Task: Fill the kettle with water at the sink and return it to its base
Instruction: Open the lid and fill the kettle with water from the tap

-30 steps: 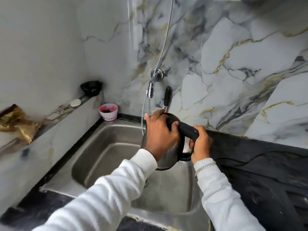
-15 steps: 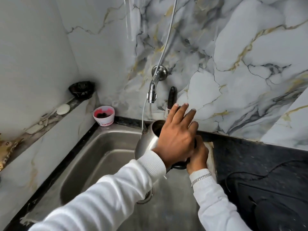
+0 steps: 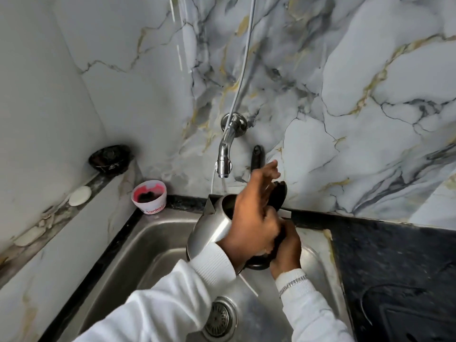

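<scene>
You have the sink (image 3: 138, 245) filling the lower middle of the frame, its drain (image 3: 220, 318) at bottom centre. The kettle (image 3: 209, 230) sits above the basin at centre, directly under the tap (image 3: 225, 154) on the back wall. A cup (image 3: 149, 199) stands at the sink's upper-left corner, the countertop (image 3: 394, 262) lies lower right.

The pink-rimmed cup (image 3: 149, 199) reads partly "Sanko".
</scene>
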`<state>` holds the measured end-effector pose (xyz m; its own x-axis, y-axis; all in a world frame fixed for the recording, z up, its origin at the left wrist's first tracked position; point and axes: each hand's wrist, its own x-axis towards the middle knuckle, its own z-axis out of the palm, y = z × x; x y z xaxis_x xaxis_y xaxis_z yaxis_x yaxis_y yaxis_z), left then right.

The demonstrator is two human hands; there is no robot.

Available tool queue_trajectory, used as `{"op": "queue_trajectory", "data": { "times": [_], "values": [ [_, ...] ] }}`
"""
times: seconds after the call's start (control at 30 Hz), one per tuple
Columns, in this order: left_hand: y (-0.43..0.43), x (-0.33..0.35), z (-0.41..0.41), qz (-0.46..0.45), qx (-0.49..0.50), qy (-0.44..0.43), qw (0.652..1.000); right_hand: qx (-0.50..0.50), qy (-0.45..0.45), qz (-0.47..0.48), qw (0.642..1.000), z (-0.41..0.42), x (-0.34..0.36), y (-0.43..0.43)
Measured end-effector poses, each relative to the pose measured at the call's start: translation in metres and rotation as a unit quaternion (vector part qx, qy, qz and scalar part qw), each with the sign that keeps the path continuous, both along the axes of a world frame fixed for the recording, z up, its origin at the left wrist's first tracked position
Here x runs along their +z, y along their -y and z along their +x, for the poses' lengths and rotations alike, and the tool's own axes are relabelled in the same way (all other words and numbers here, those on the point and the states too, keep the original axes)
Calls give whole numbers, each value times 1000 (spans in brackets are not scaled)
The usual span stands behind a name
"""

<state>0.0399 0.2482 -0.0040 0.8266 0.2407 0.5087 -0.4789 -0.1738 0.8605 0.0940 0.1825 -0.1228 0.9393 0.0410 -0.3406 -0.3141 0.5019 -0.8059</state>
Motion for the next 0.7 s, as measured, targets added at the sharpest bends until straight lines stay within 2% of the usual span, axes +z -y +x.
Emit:
{"op": "queue_trajectory", "data": {
  "times": [0.07,0.17,0.23,0.27,0.33,0.4,0.53,0.7],
  "values": [
    [-16,1,2,-64,52,17,996,2,-3,-4,1000,7,3,-6],
    [-58,0,10,-37,243,32,969,9,16,-14,1000,18,3,-14],
    [-89,0,20,16,340,-44,939,16,22,-16,1000,20,6,-17],
    [-101,-1,26,37,350,-97,931,18,21,-15,1000,22,7,-18],
    [-117,-2,37,63,296,-187,934,22,24,-15,999,25,7,-20],
    [-123,-1,45,66,222,-228,946,23,28,-18,999,27,9,-21],
    [-129,5,50,45,150,-205,966,31,34,-32,998,31,14,-22],
    [-138,11,57,77,57,-248,964,33,31,-29,999,32,13,-27]
  ]
}}
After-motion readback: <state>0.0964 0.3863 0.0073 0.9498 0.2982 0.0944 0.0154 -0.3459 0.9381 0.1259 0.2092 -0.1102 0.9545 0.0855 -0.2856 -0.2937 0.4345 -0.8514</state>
